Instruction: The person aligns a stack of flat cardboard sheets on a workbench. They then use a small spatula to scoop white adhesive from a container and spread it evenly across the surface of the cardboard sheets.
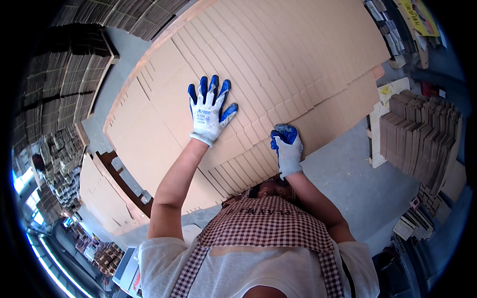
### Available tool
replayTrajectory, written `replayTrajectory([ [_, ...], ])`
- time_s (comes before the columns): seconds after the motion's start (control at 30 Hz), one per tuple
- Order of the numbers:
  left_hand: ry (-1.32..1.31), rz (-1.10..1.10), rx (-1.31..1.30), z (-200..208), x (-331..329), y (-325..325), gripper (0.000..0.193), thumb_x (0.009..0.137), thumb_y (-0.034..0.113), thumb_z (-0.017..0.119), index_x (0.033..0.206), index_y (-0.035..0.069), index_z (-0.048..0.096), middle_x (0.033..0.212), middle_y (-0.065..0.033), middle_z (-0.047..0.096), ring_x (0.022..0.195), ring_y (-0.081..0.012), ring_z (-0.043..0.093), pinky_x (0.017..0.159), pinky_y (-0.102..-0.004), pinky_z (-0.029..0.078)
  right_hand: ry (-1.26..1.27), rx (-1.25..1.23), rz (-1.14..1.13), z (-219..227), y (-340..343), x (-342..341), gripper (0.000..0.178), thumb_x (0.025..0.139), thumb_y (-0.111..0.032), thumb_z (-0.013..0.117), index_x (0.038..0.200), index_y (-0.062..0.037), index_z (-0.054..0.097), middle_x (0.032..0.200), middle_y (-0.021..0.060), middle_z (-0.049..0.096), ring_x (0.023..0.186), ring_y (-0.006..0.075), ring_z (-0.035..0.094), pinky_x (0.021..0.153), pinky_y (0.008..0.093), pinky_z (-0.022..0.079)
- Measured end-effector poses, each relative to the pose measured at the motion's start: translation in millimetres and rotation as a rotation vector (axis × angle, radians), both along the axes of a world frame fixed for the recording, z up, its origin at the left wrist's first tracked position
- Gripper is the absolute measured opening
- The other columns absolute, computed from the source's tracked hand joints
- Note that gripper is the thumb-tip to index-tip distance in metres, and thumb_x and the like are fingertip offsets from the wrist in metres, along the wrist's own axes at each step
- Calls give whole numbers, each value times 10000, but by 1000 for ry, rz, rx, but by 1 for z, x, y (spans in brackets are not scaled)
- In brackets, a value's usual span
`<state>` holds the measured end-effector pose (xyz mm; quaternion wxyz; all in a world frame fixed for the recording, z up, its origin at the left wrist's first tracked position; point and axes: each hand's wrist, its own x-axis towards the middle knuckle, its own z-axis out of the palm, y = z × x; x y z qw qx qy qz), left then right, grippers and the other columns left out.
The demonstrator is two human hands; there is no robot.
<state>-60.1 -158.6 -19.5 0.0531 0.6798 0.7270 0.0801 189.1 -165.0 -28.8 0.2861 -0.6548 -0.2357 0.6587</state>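
In front of me lie wide brown cardboard sheets (268, 54), creased and slotted, overlapping one another in a fanned row. My left hand (207, 111), in a white knit glove with blue-coated fingers, rests palm down on the sheets. Its fingers are spread and nothing is in them. The matching glove covers my right hand (288, 149), which is at the near right side of the row, by the sheets' stepped edges. Its fingers are curled closed; whatever they may grip is hidden. Rows of slots run along the sheets' near border below my hands.
Stacked flat cardboard (417, 134) stands on a pallet at the right. Tall cardboard piles (64, 84) line the left side, and more bundles (126, 17) lie at the far left. Another cardboard sheet (107, 193) lies on a wooden frame at the lower left. Grey floor (343, 186) shows at the right.
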Motion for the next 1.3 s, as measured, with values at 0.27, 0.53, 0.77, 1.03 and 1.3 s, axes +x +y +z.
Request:
replayTrajectory([
  [0.27, -10, 5, 33, 0, -1, -2, 703, 904, 447, 660, 1529, 203, 451, 1611, -114, 350, 1504, -372, 253, 1221, -600, 113, -185, 15, 51, 9, 5, 13, 219, 886, 18, 699, 1091, -36, 643, 855, 12, 687, 622, 69, 601, 520, 213, 477],
  [0.53, -11, 7, 54, 13, 6, 0, 663, 920, 372, 601, 1536, 184, 442, 1623, -146, 324, 1514, -395, 219, 1231, -592, 75, 6, 102, -17, 8, 23, 57, 223, 945, 0, 641, 1163, -44, 661, 923, 10, 689, 650, 86, 623, 560, 228, 499],
  [0.77, -69, -145, 12, 56, 80, 14, 783, 799, 390, 714, 1506, 153, 475, 1613, -162, 332, 1504, -414, 238, 1202, -659, 112, 112, 44, 78, 4, 65, 105, 229, 958, 11, 618, 1176, -40, 663, 919, 21, 682, 660, 106, 632, 580, 243, 522],
  [1.03, 11, -206, -72, 36, 207, 80, 736, 856, 546, 663, 1478, 189, 498, 1557, -139, 418, 1450, -392, 348, 1190, -663, 155, 159, -9, 210, 13, 128, 210, 258, 968, 10, 605, 1209, -62, 661, 962, 35, 700, 708, 113, 652, 611, 247, 543],
  [1.3, 130, -204, -95, 22, 248, 139, 686, 931, 547, 561, 1523, 220, 445, 1577, -115, 404, 1471, -361, 333, 1218, -623, 145, 102, 57, 169, 1, 168, 305, 223, 977, -2, 600, 1185, -54, 661, 1026, 48, 722, 744, 117, 676, 638, 247, 562],
])
